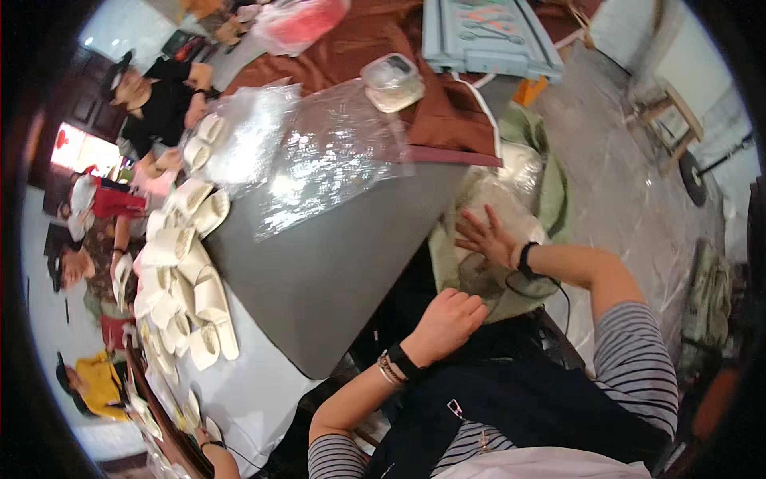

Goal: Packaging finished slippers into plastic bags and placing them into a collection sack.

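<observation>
My right hand (488, 238) lies with spread fingers on clear plastic bags (504, 203) that fill an open green woven sack (550, 172) at the table's right side. My left hand (447, 326) is curled closed by the sack's near edge. Whatever its fingers hold, if anything, is hidden. On the table's left side lies a pile of cream slippers (211, 295), away from both hands. Flat clear plastic sleeves (331, 160) are spread over the far part of the grey tabletop (319, 279).
A clear plastic tub (392, 82) stands on brown cloth (447, 120) at the far side. Beyond it is a blue-grey case (491, 40). Several people work along the left, one in yellow (100, 383). A wooden stool (674, 120) stands far right on plastic-covered floor (598, 152).
</observation>
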`<action>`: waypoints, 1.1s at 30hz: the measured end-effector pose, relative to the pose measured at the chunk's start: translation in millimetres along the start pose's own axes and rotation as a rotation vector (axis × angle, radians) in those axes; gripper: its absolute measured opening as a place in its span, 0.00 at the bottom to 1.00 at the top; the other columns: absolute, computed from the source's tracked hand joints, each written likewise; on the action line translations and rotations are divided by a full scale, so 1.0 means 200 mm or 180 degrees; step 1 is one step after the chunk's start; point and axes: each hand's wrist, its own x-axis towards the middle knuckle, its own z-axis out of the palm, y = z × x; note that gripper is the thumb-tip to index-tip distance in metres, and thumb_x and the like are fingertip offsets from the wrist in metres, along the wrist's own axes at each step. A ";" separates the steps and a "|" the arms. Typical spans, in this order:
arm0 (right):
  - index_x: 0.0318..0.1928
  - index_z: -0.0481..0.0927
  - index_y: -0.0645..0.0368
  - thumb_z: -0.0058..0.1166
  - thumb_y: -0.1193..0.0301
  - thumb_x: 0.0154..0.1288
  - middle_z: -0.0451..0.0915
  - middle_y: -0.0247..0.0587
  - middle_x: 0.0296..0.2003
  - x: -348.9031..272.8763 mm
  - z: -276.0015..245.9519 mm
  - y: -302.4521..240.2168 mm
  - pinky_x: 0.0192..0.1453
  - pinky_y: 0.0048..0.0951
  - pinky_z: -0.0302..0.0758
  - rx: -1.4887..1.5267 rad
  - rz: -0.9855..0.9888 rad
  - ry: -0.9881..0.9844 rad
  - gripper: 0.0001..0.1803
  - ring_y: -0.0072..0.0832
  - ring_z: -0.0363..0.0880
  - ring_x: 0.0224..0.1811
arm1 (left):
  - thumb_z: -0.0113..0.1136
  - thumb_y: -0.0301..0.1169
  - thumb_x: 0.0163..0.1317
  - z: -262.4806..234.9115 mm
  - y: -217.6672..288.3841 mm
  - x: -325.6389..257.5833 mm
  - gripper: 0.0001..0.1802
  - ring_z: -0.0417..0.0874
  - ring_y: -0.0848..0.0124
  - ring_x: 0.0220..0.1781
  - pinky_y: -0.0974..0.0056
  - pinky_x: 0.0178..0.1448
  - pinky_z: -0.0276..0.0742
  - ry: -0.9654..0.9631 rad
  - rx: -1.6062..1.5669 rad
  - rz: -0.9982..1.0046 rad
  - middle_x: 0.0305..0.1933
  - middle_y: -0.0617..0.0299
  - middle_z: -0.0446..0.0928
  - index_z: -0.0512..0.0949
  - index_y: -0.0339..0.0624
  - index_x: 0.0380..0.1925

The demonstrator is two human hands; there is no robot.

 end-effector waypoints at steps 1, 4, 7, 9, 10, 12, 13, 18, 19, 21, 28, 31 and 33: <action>0.80 0.42 0.27 0.55 0.25 0.43 0.38 0.28 0.82 0.02 -0.07 -0.02 0.72 0.85 0.31 0.0233 -0.0053 -0.0314 0.65 0.53 0.26 0.83 | 0.60 0.26 0.50 -0.01 -0.01 -0.03 0.09 0.78 0.63 0.39 0.60 0.48 0.72 -0.0092 0.0090 -0.0068 0.34 0.62 0.72 0.73 0.45 0.32; 0.79 0.51 0.32 0.62 0.32 0.47 0.43 0.31 0.81 0.07 -0.34 0.06 0.73 0.84 0.34 0.0810 -0.0206 -0.0692 0.61 0.52 0.29 0.83 | 0.61 0.25 0.54 -0.03 -0.01 -0.14 0.11 0.80 0.61 0.42 0.58 0.48 0.73 -0.0162 0.0140 -0.0368 0.37 0.61 0.74 0.76 0.44 0.39; 0.64 0.78 0.44 0.66 0.45 0.55 0.69 0.41 0.69 0.10 -0.66 0.26 0.71 0.67 0.61 0.2030 -0.0268 -0.0587 0.37 0.49 0.59 0.75 | 0.62 0.25 0.58 -0.14 0.01 -0.20 0.17 0.80 0.56 0.49 0.55 0.52 0.76 0.0497 -0.0638 -0.0765 0.45 0.56 0.78 0.78 0.41 0.49; 0.61 0.80 0.47 0.65 0.50 0.59 0.74 0.43 0.64 0.21 -0.95 0.50 0.65 0.57 0.69 0.2822 -0.0469 -0.0772 0.31 0.48 0.68 0.67 | 0.64 0.25 0.59 -0.24 0.02 -0.22 0.20 0.80 0.54 0.51 0.54 0.55 0.76 0.0764 -0.0674 -0.0871 0.49 0.54 0.78 0.77 0.41 0.53; 0.57 0.81 0.50 0.63 0.56 0.62 0.78 0.45 0.58 0.26 -1.05 0.58 0.59 0.47 0.76 0.3651 -0.0621 -0.0992 0.25 0.47 0.77 0.59 | 0.65 0.25 0.59 -0.28 0.02 -0.24 0.24 0.79 0.51 0.54 0.52 0.58 0.77 0.0983 -0.0748 -0.0947 0.53 0.52 0.78 0.76 0.40 0.57; 0.46 0.83 0.58 0.59 0.67 0.62 0.83 0.47 0.47 0.40 -1.17 0.61 0.50 0.40 0.78 0.3682 -0.0497 0.0752 0.13 0.46 0.81 0.49 | 0.67 0.26 0.59 -0.37 0.00 -0.28 0.22 0.79 0.50 0.57 0.53 0.60 0.77 0.1062 -0.0636 -0.1239 0.55 0.51 0.78 0.78 0.40 0.55; 0.44 0.84 0.59 0.59 0.69 0.61 0.83 0.47 0.44 0.48 -1.22 0.61 0.50 0.41 0.78 0.3323 -0.0321 0.1351 0.12 0.46 0.80 0.49 | 0.67 0.26 0.60 -0.39 -0.01 -0.31 0.21 0.79 0.50 0.57 0.53 0.60 0.77 0.1128 -0.0674 -0.1320 0.55 0.51 0.78 0.78 0.39 0.54; 0.36 0.82 0.60 0.56 0.72 0.59 0.83 0.48 0.38 0.92 -0.78 0.64 0.50 0.43 0.79 0.2113 -0.0023 0.1379 0.07 0.44 0.82 0.48 | 0.66 0.26 0.62 -0.42 0.00 -0.34 0.20 0.79 0.51 0.59 0.55 0.59 0.78 0.1327 -0.0767 -0.1497 0.57 0.52 0.78 0.78 0.38 0.55; 0.35 0.82 0.59 0.54 0.72 0.61 0.83 0.47 0.37 0.96 -0.82 0.58 0.48 0.43 0.80 0.2236 -0.0015 0.1411 0.06 0.44 0.82 0.46 | 0.66 0.26 0.63 -0.41 0.00 -0.37 0.21 0.79 0.53 0.59 0.56 0.59 0.78 0.1576 -0.0698 -0.1667 0.59 0.52 0.77 0.77 0.38 0.56; 0.36 0.82 0.56 0.50 0.72 0.64 0.82 0.42 0.34 1.02 -0.97 0.35 0.38 0.42 0.80 0.2238 -0.0072 0.1852 0.07 0.42 0.84 0.39 | 0.66 0.27 0.63 -0.42 -0.01 -0.42 0.21 0.79 0.54 0.59 0.56 0.59 0.78 0.1878 -0.0596 -0.1857 0.61 0.51 0.76 0.77 0.38 0.57; 0.43 0.80 0.56 0.57 0.65 0.63 0.82 0.49 0.38 0.85 -1.22 -0.23 0.41 0.48 0.80 0.3995 -0.1841 0.1142 0.11 0.49 0.83 0.38 | 0.50 0.39 0.75 -0.39 -0.02 -0.61 0.24 0.55 0.45 0.77 0.44 0.78 0.49 0.3003 0.0596 -0.2724 0.71 0.44 0.64 0.71 0.42 0.67; 0.39 0.83 0.59 0.57 0.63 0.64 0.84 0.52 0.39 0.76 -1.49 -0.21 0.45 0.50 0.79 0.3818 -0.2322 -0.0224 0.12 0.53 0.83 0.40 | 0.41 0.48 0.77 -0.26 -0.12 -0.80 0.29 0.55 0.43 0.79 0.38 0.79 0.44 0.2286 -0.0104 -0.2966 0.73 0.48 0.65 0.67 0.43 0.69; 0.36 0.83 0.59 0.58 0.63 0.63 0.84 0.52 0.37 0.75 -1.66 -0.11 0.45 0.50 0.79 0.3872 -0.2702 -0.0519 0.12 0.53 0.83 0.40 | 0.44 0.48 0.76 -0.19 -0.18 -0.90 0.29 0.57 0.44 0.79 0.37 0.79 0.44 0.2094 -0.0193 -0.2890 0.73 0.49 0.66 0.68 0.43 0.69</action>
